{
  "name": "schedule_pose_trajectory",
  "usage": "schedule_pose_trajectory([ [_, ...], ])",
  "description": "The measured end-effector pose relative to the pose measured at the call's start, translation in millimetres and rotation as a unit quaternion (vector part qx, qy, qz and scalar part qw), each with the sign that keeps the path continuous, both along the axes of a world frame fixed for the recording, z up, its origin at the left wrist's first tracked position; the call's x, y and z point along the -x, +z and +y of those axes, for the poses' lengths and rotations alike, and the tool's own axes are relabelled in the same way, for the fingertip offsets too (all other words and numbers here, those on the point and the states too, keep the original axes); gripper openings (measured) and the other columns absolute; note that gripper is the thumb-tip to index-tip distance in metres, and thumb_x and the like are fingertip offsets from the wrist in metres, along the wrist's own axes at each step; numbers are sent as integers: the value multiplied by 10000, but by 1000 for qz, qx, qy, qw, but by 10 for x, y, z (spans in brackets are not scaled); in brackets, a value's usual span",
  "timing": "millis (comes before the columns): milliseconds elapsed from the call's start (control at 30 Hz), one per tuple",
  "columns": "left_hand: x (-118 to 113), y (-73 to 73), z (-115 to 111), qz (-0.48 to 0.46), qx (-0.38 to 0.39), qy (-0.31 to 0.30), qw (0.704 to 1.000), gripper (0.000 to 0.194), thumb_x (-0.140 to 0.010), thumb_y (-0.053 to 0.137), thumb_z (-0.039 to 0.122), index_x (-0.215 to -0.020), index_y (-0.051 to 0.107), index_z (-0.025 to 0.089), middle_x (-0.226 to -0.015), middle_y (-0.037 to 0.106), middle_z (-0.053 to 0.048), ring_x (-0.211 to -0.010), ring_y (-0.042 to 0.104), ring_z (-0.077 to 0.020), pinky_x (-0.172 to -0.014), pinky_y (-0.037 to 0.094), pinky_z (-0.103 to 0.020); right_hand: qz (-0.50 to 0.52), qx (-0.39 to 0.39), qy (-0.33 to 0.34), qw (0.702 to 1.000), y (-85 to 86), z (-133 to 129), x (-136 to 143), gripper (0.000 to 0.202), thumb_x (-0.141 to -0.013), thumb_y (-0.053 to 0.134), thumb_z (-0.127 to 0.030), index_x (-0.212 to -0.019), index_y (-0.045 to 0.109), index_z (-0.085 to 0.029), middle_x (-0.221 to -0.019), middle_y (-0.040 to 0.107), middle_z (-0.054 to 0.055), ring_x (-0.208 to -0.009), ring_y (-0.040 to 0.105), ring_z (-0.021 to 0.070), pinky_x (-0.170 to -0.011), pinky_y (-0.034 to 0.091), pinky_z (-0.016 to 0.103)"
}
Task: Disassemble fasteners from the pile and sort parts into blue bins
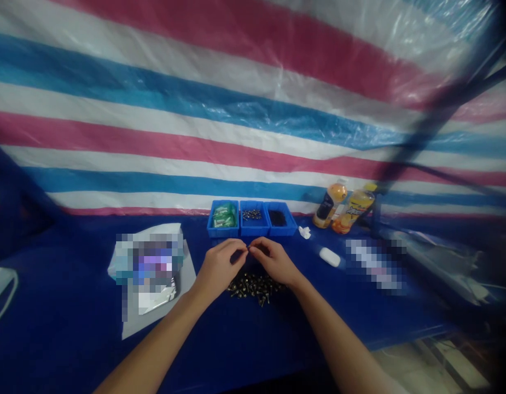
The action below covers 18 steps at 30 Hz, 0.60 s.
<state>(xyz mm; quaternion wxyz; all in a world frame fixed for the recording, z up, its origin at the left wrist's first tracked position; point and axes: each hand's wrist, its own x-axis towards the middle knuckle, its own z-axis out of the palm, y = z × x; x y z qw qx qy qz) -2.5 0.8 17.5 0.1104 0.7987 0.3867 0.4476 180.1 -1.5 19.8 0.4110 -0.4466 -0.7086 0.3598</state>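
My left hand point(225, 264) and my right hand point(274, 260) meet at the fingertips over the blue table point(236, 345). Each is pinched, and whatever lies between the fingertips is too small to make out. Just below them is a loose pile of small dark and brass-coloured metal parts point(259, 289). Three blue bins stand in a row beyond my hands: the left bin point(223, 232) has green-and-white packets, the middle bin point(255, 223) small metal pieces, the right bin point(286, 229) dark small pieces.
At the right are two drink bottles point(330, 205) point(354, 210), a crumpled white tissue point(304, 232), a white oval case point(330, 257) and a blurred packet point(373, 264). White sheets and packaging point(187, 268) lie at the left. A striped tarp point(174, 139) hangs behind.
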Motion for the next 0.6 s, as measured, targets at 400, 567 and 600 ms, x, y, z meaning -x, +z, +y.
schedule_pose_trajectory([
  [400,-32,-4,-55,-24,-5,-54,998,130,-877,531,143,-884,641,212,-948,686,-32,-889,653,-153,-827,528,-288,66,83,52,993,17,-5,0,358,-914,482,-468,-711,550,-181,-654,517,-17,-630,450,123,-618,367,252],
  [567,-28,97,-97,-35,4,-13,999,132,-881,580,234,-1000,634,213,-982,669,-36,-892,634,-163,-832,513,-304,132,103,32,985,-26,55,22,360,-884,518,-502,-729,565,-180,-613,518,-22,-586,475,121,-607,385,263],
  [600,-17,121,-102,-38,7,5,999,128,-887,574,251,-993,636,214,-969,662,-36,-859,628,-160,-802,512,-298,166,107,16,980,-47,79,27,318,-868,542,-500,-838,584,-187,-643,539,-25,-577,492,119,-602,398,265],
])
